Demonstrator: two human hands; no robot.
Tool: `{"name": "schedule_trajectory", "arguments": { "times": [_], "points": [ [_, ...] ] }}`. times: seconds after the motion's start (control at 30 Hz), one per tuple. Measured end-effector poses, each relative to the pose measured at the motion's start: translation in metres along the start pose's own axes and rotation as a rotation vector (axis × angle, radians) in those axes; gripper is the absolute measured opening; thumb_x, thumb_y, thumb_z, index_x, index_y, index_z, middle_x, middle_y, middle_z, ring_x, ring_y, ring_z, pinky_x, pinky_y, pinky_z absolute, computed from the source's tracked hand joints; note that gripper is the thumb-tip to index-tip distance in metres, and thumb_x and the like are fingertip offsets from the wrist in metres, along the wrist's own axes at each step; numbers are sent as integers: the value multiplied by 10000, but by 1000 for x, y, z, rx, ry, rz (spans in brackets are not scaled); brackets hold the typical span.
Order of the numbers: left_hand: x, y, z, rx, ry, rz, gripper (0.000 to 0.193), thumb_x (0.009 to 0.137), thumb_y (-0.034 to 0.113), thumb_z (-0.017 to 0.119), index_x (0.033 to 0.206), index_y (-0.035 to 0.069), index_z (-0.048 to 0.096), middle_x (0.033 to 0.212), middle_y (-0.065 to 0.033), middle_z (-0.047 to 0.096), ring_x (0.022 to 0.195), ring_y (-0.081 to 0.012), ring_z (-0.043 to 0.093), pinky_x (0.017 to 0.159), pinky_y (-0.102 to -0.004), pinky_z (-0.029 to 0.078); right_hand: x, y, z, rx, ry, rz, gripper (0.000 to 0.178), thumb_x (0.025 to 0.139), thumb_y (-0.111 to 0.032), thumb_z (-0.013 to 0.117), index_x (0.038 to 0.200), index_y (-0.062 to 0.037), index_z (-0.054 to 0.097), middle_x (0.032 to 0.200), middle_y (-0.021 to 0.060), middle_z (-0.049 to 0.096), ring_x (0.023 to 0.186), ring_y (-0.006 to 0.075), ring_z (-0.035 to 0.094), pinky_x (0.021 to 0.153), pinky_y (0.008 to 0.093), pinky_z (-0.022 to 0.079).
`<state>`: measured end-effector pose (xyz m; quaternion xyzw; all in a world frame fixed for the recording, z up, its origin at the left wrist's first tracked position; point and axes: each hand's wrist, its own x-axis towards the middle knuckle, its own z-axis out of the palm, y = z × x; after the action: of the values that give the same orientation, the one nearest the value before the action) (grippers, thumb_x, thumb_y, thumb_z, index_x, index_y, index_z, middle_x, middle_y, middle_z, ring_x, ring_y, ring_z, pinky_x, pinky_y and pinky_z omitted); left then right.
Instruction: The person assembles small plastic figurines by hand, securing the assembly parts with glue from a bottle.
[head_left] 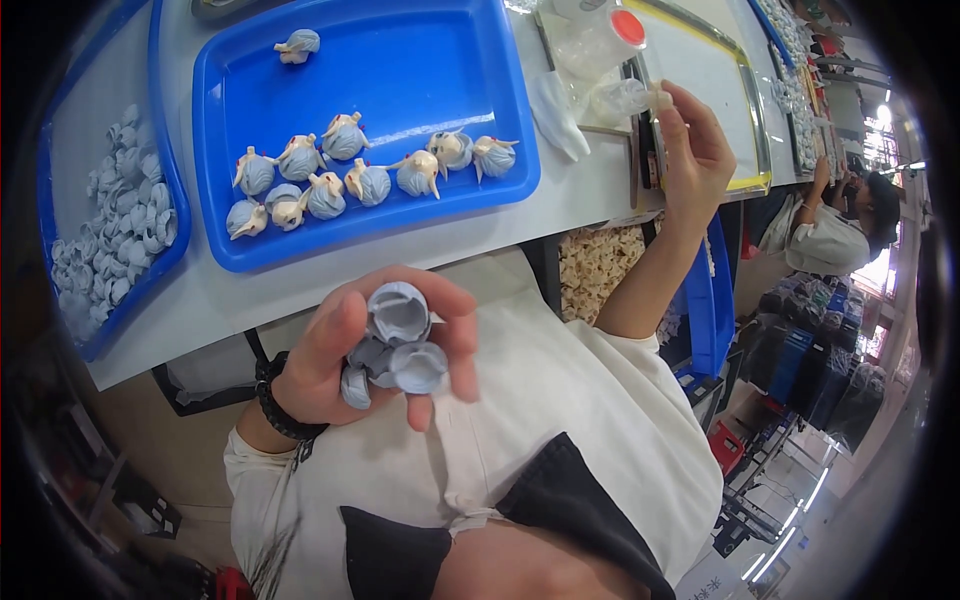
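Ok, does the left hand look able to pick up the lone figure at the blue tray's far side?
Probably not: the left hand holds several grey cups, leaving little room to grasp, though the blue tray is open above the lone figure.

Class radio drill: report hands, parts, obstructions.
Left hand: cupping several grey shells. Right hand: pinching clear plastic item by its pale end. Nothing visibly blocking either hand.

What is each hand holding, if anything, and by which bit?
The left hand cups several hollow grey-blue shells, its fingers curled around the bunch. The right hand pinches a clear plastic bottle by its pale tip.
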<state>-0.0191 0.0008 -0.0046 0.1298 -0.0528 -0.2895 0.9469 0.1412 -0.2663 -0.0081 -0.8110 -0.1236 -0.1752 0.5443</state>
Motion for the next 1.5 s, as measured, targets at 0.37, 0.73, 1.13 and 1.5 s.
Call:
{"name": "schedule_trajectory", "arguments": {
  "times": [0.37, 0.73, 1.13, 1.5],
  "points": [
    [0, -3, -1, 52, 15, 35, 540, 892, 422, 366, 1169, -41, 396, 890, -124, 491, 561, -146, 490, 432, -215, 409, 6, -6, 0, -277, -45, -210, 190, 733, -82, 651, 920, -47, 653, 830, 52, 605, 690, 97, 531, 594, 211, 413],
    [0, 3, 11, 122, 193, -102, 610, 885, 385, 395, 1241, -102, 300, 865, -114, 511, 551, -120, 515, 422, -188, 391, 20, -29, -1, -627, -244, -435, 209, 710, -25, 642, 919, -38, 645, 831, 72, 594, 728, 148, 548, 666, 260, 432],
    [-2, 2, 7, 184, 233, -39, 434, 824, 258, 531, 1111, -46, 413, 921, -159, 522, 529, -70, 493, 431, -167, 378, 8, -13, 3, -420, -60, -302, 171, 694, -54, 668, 863, -31, 656, 794, 87, 615, 700, 143, 556, 662, 242, 435],
    [1, 2, 5, 245, 319, 100, 440, 805, 344, 584, 1039, -3, 448, 986, -155, 521, 527, -50, 460, 420, -160, 356, -43, -49, 41, 832, -87, -160, 310, 808, -218, 588, 998, 21, 535, 878, 133, 570, 759, 212, 522, 684, 311, 405]
  ]
}}
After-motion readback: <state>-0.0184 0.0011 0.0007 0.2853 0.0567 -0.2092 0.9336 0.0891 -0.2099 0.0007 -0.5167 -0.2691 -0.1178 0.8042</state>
